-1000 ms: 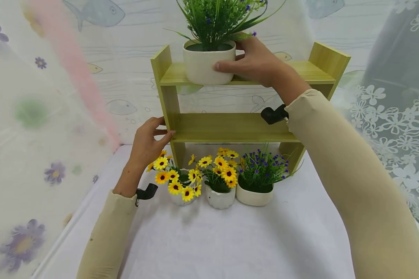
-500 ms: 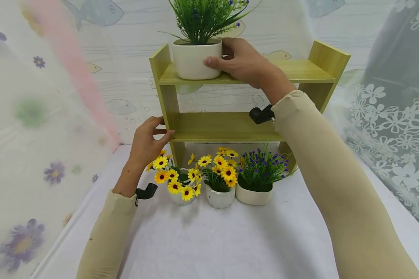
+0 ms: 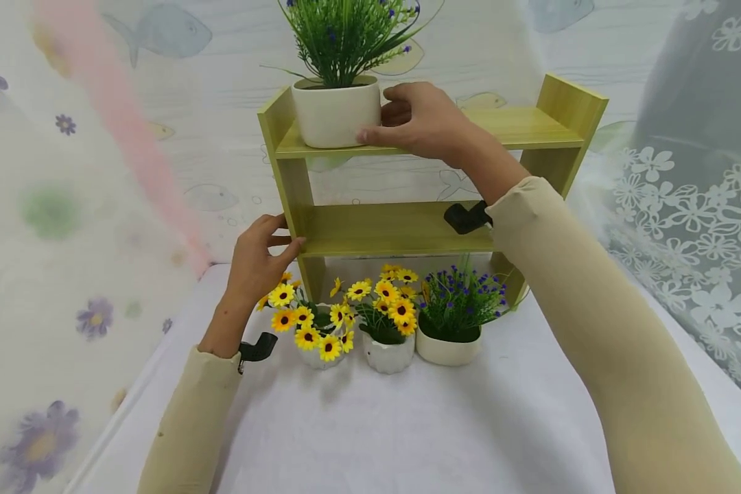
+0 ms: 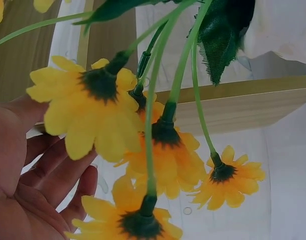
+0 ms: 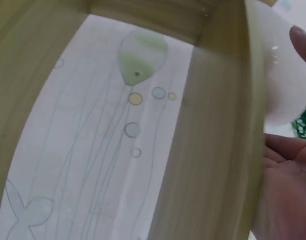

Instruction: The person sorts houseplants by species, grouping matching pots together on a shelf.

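Note:
A potted plant (image 3: pixel 336 113) with green blades, small purple flowers and an oval white pot stands at the left end of the top board of a wooden shelf (image 3: pixel 401 226). My right hand (image 3: pixel 435 127) holds its right side, thumb on the front, other fingers at the side and partly hidden. In the right wrist view, the white pot (image 5: pixel 285 75) shows beyond the board. My left hand (image 3: pixel 256 264) grips the shelf's left side panel, thumb on the front edge, fingers behind. In the left wrist view, yellow flowers (image 4: pixel 165 135) partly cover this hand.
Two white pots of yellow flowers (image 3: pixel 389 353) and a cream pot (image 3: pixel 447 350) of purple flowers stand in a row before the shelf's base on the white tablecloth (image 3: pixel 401 432). A printed curtain (image 3: pixel 210 199) hangs behind, with lace (image 3: pixel 704 233) at the right.
My right hand has moved the potted plant left along the top board and down onto it. My left hand keeps its place on the side panel. The view has shifted slightly.

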The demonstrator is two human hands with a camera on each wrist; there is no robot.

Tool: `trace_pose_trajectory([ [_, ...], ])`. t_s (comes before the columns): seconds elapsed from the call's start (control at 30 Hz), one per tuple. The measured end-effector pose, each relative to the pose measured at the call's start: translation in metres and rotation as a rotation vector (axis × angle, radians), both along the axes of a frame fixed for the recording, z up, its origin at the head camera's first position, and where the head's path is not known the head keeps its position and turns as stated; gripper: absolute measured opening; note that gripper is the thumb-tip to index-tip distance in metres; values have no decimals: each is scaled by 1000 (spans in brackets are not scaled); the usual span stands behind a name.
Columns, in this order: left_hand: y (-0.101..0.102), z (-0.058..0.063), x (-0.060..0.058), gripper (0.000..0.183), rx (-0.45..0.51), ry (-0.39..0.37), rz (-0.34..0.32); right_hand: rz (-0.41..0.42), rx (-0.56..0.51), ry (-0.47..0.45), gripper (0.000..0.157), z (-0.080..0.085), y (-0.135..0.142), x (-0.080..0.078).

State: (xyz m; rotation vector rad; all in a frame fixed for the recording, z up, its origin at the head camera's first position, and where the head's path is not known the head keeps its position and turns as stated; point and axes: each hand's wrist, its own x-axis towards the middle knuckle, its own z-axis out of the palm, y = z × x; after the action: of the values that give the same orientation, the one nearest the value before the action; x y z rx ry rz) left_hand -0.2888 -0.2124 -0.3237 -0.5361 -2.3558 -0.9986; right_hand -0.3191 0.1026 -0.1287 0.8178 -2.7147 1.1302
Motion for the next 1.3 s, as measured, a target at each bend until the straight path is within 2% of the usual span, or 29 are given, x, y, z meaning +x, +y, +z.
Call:
trace_pose_trajectory([
  [0.2,-1,0,-1,47,1,21,-1,23,19,78,93,-7,26,20],
  [0.27,-1,0,-1,47,-3,18,1,51,-17,102,89,-12,36,26],
  [0.4,-2,0,-1,46,-6,11,0,142,-193,146,78,-29,56,38],
  [0.57,-2,0,-2,44,5,17,-6,293,-446,196,63,-58,84,53],
  [0.7,-1,0,-1,44,6,13,0,391,-593,248,55,-85,105,66],
  [0.8,-1,1,-1,44,3,12,0,428,-655,258,52,-104,119,77],
  [0.93,-2,1,0,44,5,19,0,418,-657,215,53,-128,136,91],
  [1.03,-1,1,0,44,1,18,9,366,-644,197,54,-147,150,97],
  [1.17,0,0,0,43,-8,3,18,322,-652,147,60,-175,170,99],
  [1.3,0,0,0,43,-8,1,18,342,-610,59,75,-204,187,94],
])
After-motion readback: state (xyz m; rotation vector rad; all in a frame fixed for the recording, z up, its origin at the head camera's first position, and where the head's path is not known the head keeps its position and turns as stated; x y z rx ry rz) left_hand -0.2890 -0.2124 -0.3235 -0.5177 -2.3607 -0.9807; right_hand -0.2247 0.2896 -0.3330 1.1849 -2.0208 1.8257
